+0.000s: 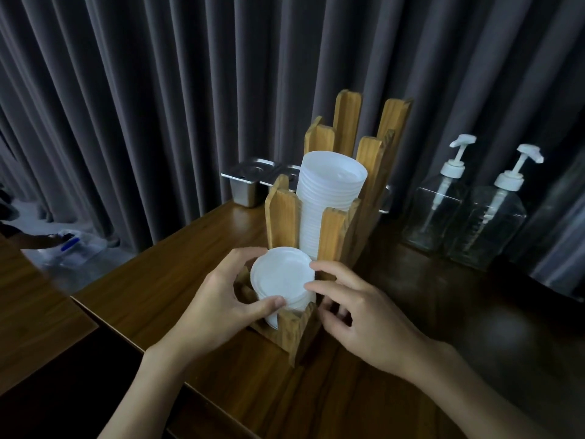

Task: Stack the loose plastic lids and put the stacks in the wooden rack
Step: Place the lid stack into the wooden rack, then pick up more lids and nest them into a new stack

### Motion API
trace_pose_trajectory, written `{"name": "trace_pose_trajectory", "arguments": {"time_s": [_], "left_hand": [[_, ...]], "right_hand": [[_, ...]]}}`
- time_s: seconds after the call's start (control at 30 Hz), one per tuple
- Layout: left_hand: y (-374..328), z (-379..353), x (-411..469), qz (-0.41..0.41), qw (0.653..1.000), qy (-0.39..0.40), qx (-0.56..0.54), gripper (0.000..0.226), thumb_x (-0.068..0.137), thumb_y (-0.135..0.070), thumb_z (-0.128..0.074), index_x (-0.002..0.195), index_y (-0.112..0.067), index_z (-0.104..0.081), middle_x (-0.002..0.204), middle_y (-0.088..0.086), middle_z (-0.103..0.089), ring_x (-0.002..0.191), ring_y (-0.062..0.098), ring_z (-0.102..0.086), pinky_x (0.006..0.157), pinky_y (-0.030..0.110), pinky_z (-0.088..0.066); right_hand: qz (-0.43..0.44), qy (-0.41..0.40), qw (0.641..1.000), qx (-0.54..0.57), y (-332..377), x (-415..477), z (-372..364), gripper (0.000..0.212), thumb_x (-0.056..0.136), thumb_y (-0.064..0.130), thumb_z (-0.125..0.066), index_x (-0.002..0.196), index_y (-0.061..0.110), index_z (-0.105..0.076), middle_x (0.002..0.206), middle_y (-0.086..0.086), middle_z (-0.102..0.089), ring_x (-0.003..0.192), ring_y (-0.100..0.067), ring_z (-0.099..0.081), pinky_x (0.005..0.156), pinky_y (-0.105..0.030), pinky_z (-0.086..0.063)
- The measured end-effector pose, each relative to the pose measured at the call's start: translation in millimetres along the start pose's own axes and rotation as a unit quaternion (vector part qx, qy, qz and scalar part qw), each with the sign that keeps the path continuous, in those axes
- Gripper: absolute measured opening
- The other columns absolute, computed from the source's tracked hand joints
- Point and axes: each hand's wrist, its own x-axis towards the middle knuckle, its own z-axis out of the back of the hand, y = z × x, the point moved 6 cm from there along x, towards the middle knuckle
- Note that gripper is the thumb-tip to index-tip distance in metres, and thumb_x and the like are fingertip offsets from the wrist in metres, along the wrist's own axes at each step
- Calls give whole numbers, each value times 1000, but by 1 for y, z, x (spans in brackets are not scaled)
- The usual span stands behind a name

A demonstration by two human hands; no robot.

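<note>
Grips lid stack (281,277) with left hand (215,299), steadies with relaxed right hand (364,315), in rack (294,331) between both — likely light, slippery; hold by rims.

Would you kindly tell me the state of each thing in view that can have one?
front lid stack: tilted, partly down in the rack's front slot.
tall white stack: upright in the middle slot.
wooden rack: upright on the table.
left hand: grips the front lid stack, thumb on top.
right hand: fingertips touch that stack's right edge.
left pump bottle, right pump bottle: upright, apparently empty.
steel pan: lid on.
</note>
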Motion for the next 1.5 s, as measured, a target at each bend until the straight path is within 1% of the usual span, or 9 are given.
{"name": "trace_pose_trajectory", "arguments": {"time_s": [0.23, 0.47, 0.6, 0.8, 0.87, 1.1, 1.23, 1.4, 1.5], "left_hand": [[0, 2, 1, -27, 999, 12, 43, 70, 68, -68, -77, 126, -65, -38, 129, -45, -45, 124, -22, -40, 95, 9, -37], [-4, 5, -2, -30, 998, 22, 42, 67, 71, -77, -70, 129, -63, -39, 135, -33, -50, 127, -11, -45, 101, 18, -42], [-16, 9, -4, -25, 996, 7, 84, 72, 74, -79, -63, 136, -48, -44, 141, -25, -45, 132, 1, -42, 109, 32, -43], [-79, 10, -6, -129, 984, -45, 114, 58, 82, -67, -63, 134, -45, -50, 135, -34, -41, 137, -2, -37, 112, 41, -39], [-104, -1, -3, -165, 980, -45, 105, 57, 84, -65, -62, 135, -40, -54, 139, -27, -45, 138, 3, -39, 112, 40, -39], [-169, -103, 2, -252, 963, 71, 67, 55, 88, -60, -60, 136, -33, -58, 136, -20, -47, 133, -2, -41, 109, 11, -32], [-191, -186, -5, -274, 947, 161, 43, 59, 85, -67, -53, 138, -40, -53, 138, -28, -42, 134, -8, -34, 107, 14, -30], [-216, -293, -20, -283, 919, 273, 6, 65, 85, -64, -62, 144, -44, -43, 139, -30, -34, 133, -9, -28, 115, 23, -29], [-230, -351, -33, -269, 906, 325, -28, 75, 81, -65, -67, 147, -45, -37, 146, -25, -34, 138, -3, -30, 118, 27, -30]], "right_hand": [[-29, -10, 998, 53, -4, -10, -6, 57, 92, 60, -51, 144, 38, -45, 154, 36, -24, 114, 5, -56, 79, -17, -52], [-41, -11, 997, 65, -6, -11, -7, 62, 90, 62, -51, 147, 37, -41, 153, 37, -24, 114, 5, -54, 79, -16, -50], [-32, -25, 997, 70, -4, -14, -2, 58, 93, 60, -52, 146, 39, -42, 152, 36, -27, 116, 3, -54, 82, -14, -51], [-47, -76, 993, 82, -12, -34, 19, 48, 95, 52, -53, 141, 37, -49, 141, 33, -38, 111, -3, -59, 82, -20, -55], [-57, -90, 991, 81, -20, -45, 29, 47, 96, 51, -52, 141, 36, -49, 141, 31, -38, 110, -5, -59, 83, -22, -56], [-151, -144, 977, 32, -61, -122, 72, 45, 92, 63, -47, 133, 45, -50, 137, 29, -41, 103, -5, -62, 80, -32, -59], [-224, -187, 956, 21, -84, -195, 104, 34, 93, 46, -54, 126, 36, -57, 127, 23, -49, 105, -6, -62, 85, -31, -57], [-322, -237, 915, -52, -94, -288, 142, 25, 93, 43, -52, 116, 38, -59, 111, 27, -55, 104, 1, -60, 81, -10, -46], [-377, -268, 878, -123, -97, -341, 160, 23, 92, 34, -63, 114, 37, -62, 111, 27, -59, 108, 2, -56, 90, -16, -45]]}}
